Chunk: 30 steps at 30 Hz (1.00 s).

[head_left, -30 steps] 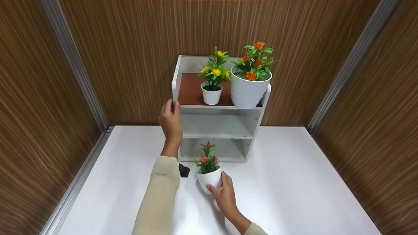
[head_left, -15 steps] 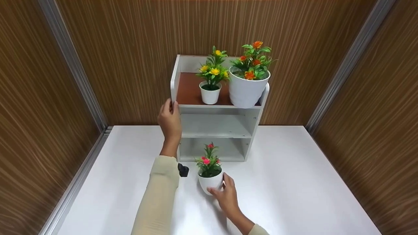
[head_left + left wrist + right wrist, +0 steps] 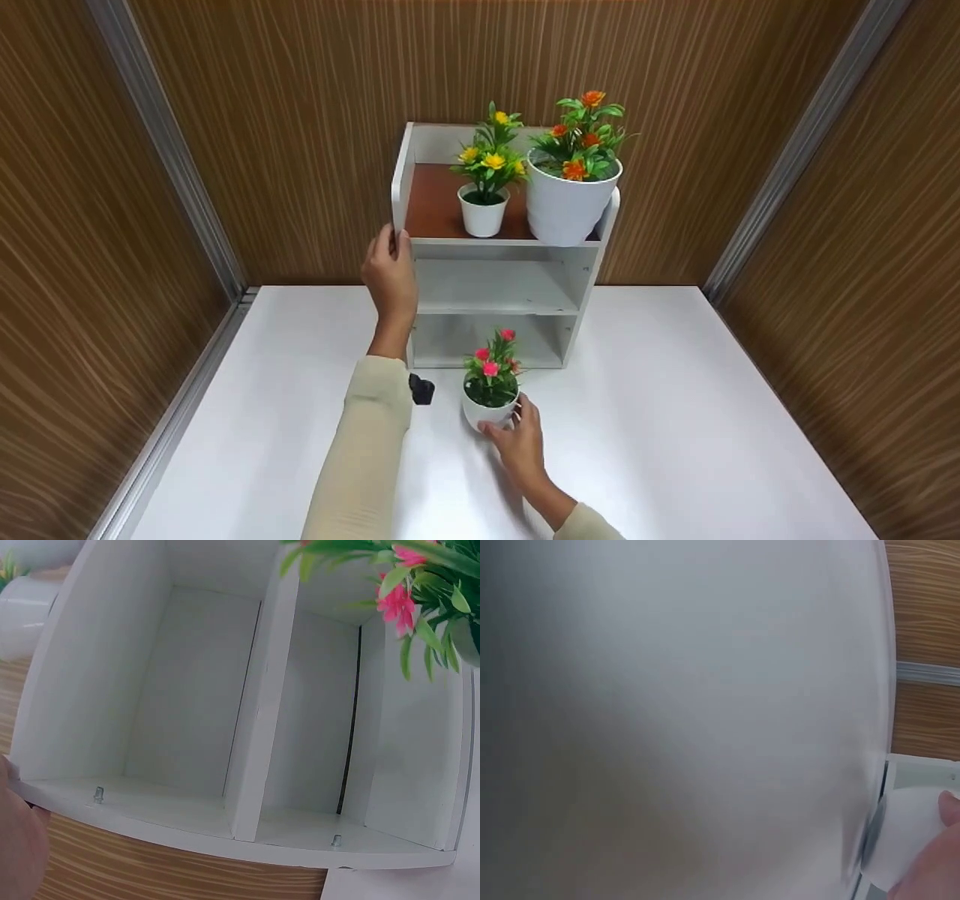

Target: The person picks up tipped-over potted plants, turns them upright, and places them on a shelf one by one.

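Pink-flowered pot (image 3: 491, 405): moved since the earlier frame, now nearer the shelf unit (image 3: 499, 289) and a little further right, and upright where it leaned before. It stands on the table (image 3: 675, 420) just in front of the unit's bottom compartment, well in from every edge.

Right hand (image 3: 517, 446): fingers curled round the near side of this pot, holding it.

Left hand (image 3: 390, 274): unchanged, gripping the left front edge of the shelf unit at top-shelf level.

Shelf unit: white, three tiers, at the table's back edge against the wooden wall (image 3: 300, 112). Top shelf holds a small pot of yellow flowers (image 3: 484, 210) at centre and, just beside it, a large pot of orange flowers (image 3: 570, 202) at the right end. Middle and bottom compartments hold nothing.

Small black object (image 3: 422, 391): beside the left sleeve (image 3: 364, 450), just left of the pink-flowered pot.
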{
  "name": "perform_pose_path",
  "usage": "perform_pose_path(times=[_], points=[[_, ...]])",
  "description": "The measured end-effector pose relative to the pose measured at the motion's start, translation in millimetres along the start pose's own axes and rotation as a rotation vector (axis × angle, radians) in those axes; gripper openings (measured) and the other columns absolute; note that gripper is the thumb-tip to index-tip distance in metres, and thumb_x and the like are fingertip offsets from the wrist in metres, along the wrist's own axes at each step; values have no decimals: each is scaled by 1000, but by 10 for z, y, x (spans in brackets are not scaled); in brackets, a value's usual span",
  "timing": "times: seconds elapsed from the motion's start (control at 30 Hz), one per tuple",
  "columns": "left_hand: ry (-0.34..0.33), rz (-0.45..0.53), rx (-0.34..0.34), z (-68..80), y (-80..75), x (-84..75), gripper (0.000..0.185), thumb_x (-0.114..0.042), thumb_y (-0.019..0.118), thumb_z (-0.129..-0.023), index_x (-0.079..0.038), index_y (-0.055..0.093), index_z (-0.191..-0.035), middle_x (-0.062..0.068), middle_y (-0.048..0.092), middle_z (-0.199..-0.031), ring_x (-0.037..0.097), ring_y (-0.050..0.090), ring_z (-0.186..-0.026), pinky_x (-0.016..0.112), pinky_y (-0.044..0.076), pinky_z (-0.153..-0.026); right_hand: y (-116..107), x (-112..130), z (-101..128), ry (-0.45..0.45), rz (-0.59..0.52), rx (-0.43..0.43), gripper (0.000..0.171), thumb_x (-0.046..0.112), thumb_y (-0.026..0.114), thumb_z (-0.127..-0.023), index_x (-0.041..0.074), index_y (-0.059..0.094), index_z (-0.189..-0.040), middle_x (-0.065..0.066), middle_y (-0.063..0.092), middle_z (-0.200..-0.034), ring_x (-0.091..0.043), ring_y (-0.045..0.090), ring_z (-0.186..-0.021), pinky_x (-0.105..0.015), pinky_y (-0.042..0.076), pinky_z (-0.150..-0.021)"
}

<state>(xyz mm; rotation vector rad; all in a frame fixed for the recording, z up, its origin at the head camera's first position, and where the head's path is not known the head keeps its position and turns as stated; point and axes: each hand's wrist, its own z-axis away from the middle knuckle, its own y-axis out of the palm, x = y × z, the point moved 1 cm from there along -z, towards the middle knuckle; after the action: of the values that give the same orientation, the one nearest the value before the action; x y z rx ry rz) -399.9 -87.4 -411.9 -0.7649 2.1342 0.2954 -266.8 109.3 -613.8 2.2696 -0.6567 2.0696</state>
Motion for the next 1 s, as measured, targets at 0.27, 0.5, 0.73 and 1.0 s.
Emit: perform_pose_path(times=[0.27,0.5,0.73,1.0], points=[[-2,-6,-1,5,9,-9,35,-22,59,-104,-1,64,-131,16,68,-120,24,68,-113,33,57,-95,-5,-22,-9,-4,-9,-8,84,-3,87,-70,-8,43,-141,-29,46,-138,-46,50,-132,-50,43,-112],[3,-6,-7,6,16,-5,34,-22,59,-103,-2,65,-129,16,69,-118,24,68,-113,34,57,-95,17,-55,6,-29,47,-20,85,-3,87,-69,-8,43,-142,-29,48,-136,-45,52,-129,-50,45,-110],[-10,14,-3,9,7,4,33,-22,58,-104,-3,64,-130,14,69,-117,22,67,-111,34,57,-94,14,-58,30,-26,85,10,84,2,88,-72,-3,44,-142,-27,50,-136,-43,51,-131,-52,45,-111],[-10,19,-9,5,6,0,33,-21,59,-103,-2,64,-130,15,69,-117,22,68,-110,34,58,-92,-4,-38,46,-3,37,28,89,12,90,-75,0,39,-147,-25,46,-141,-42,45,-137,-52,41,-114]])
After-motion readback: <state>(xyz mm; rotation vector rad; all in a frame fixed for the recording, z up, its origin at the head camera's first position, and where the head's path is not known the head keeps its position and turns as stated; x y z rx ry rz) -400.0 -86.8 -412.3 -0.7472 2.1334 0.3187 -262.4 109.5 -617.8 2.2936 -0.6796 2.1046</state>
